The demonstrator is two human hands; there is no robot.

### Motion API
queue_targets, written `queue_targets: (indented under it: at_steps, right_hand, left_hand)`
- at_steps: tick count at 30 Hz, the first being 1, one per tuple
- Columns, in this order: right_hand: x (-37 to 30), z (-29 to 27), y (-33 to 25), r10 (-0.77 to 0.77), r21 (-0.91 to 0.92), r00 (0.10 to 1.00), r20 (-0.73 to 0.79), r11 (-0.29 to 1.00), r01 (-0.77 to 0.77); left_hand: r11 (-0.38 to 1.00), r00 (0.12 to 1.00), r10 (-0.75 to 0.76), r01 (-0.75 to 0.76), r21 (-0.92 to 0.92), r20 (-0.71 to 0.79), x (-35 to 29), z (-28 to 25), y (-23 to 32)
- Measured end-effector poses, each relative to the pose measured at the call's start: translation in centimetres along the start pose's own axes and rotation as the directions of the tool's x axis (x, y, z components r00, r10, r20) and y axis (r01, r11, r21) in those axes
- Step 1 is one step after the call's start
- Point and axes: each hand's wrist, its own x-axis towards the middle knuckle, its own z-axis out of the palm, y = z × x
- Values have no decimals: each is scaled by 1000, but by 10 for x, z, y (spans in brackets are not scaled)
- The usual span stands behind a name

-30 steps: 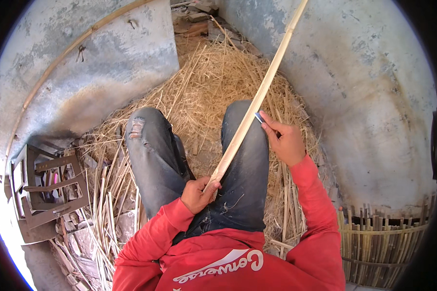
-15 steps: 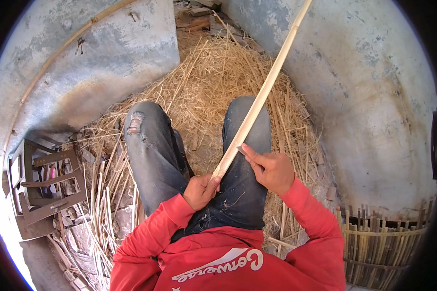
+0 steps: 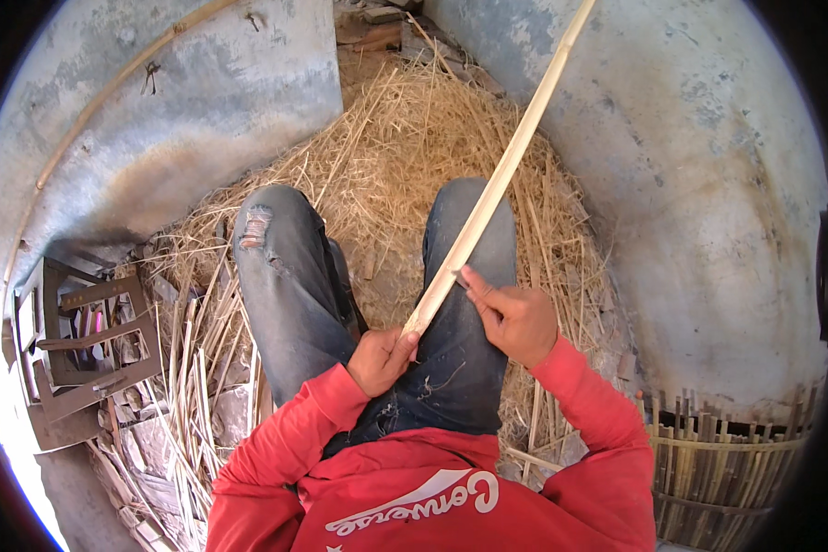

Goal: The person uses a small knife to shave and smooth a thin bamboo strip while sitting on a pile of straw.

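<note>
A long pale split bamboo strip (image 3: 499,182) slants from between my thighs up to the top right, passing over my right knee. My left hand (image 3: 380,361) is closed around its lower end, thumb on top. My right hand (image 3: 519,322) is closed on a small knife (image 3: 458,275), of which only a bit of dark grey blade shows. That blade lies against the strip's right edge, a short way above my left hand. The knife's handle is hidden in my fist.
Straw-like shavings (image 3: 414,120) heap up beyond my knees. Loose thin strips (image 3: 198,414) lie at left beside a brown frame-like object (image 3: 101,373). A slatted bamboo fence (image 3: 718,469) stands at lower right. Walls (image 3: 672,184) rise on both sides; a bent pole (image 3: 92,106) leans at left.
The view has shifted slightly. Both hands keep their grips, and the knife stays at about the same spot on the bamboo strip.
</note>
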Motion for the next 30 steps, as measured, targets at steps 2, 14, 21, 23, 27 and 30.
queue_targets:
  at_steps: [2, 14, 21, 23, 27, 30]
  right_hand:
    - [-6, 1, -8, -9, -34, 1000, 9, 999, 9]
    - [-21, 9, -4, -41, 199, 999, -31, 979, 46]
    - [17, -9, 10, 20, -56, 994, -112, 998, -26]
    - [9, -2, 6, -6, -86, 999, -42, 996, 2]
    - [-16, 10, -13, -2, -57, 999, 45, 998, 5]
    - [-24, 14, -22, -32, -63, 998, 59, 997, 36]
  left_hand:
    - [1000, 1000, -7, 7, 10, 2, 0, 0, 0]
    - [987, 996, -78, 85, -139, 53, 2, 1, 9]
    - [1000, 1000, 1, -1, 8, -18, 3, -1, 3]
    - [998, 999, 35, -33, 58, -33, 5, 1, 0]
    - [1000, 1000, 25, -24, 14, -19, 4, 2, 4]
    - [1000, 1000, 2, -2, -25, -5, 4, 2, 1]
